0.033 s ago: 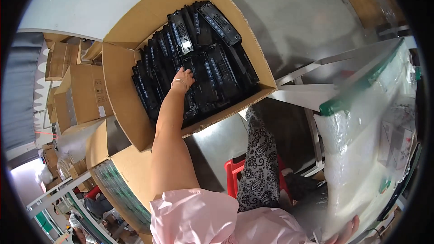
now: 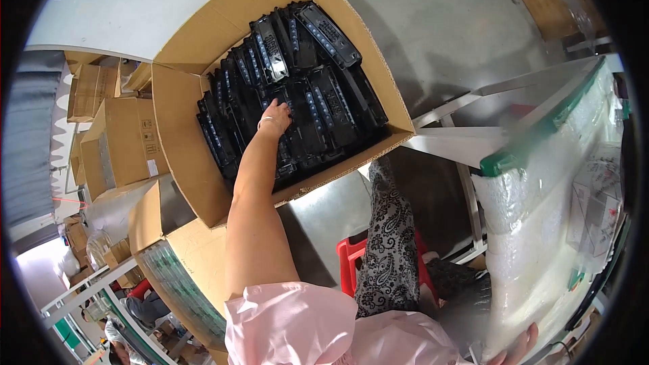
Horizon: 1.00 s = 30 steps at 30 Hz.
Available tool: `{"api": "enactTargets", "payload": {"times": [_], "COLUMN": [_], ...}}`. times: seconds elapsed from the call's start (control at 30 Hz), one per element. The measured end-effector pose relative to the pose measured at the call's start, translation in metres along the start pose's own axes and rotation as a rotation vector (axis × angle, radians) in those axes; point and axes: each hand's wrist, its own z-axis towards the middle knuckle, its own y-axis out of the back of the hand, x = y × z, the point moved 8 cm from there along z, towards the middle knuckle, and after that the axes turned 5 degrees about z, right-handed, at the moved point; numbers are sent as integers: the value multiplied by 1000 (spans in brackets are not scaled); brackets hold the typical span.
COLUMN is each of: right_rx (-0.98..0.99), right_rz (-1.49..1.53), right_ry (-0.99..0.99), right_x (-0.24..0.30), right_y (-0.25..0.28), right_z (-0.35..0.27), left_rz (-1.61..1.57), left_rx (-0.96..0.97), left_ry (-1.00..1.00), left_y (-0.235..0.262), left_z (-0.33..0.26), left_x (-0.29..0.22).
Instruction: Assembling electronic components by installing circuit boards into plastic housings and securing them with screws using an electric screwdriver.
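My left hand (image 2: 277, 117) reaches down into a large open cardboard box (image 2: 186, 132). Its fingers are bent and closed around the upper edge of a black light bar (image 2: 297, 128) with a row of small clear lenses; the fingertips are partly hidden. Many similar black light bars (image 2: 328, 34) stand packed on edge in the box, a few lying tilted on top. At the lower right rim my right hand (image 2: 519, 348) shows in part, fingers apart, resting by the bubble-wrapped surface (image 2: 520, 257) of a bench and holding nothing visible.
A red plastic stool (image 2: 348, 260) stands below the box, beside my patterned trouser leg (image 2: 389, 250). Cardboard boxes (image 2: 125, 138) are stacked at the left, and an open carton (image 2: 193, 257) stands next to my left arm. White metal framing (image 2: 453, 142) juts toward the box from the right.
Hardly anything differs. My left hand has shifted very slightly on the light bars; my right hand stays at the lower right.
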Motion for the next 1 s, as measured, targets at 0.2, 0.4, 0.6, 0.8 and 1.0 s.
{"api": "enactTargets", "payload": {"times": [0.2, 0.4, 0.6, 0.8, 1.0], "right_rx": [45, -31, 9, -191, -670], "right_rz": [-17, 96, 7, -20, 2], "right_ry": [-18, -173, -156, -26, 731], "right_x": [-6, -27, -14, -3, 129], "right_y": [-2, -2, 3, 21, 81], "right_z": [-2, -27, -29, -18, -80], "left_rz": [-141, -159, -411, -594, -352], "left_rx": [76, -185, -422, -439, -503], "left_ry": [-117, -284, -82, -154, -445], "left_y": [3, 49, 147, 280, 454], "left_z": [13, -51, -150, -337, -498], "left_x": [-7, 13, 66, 45, -109]}}
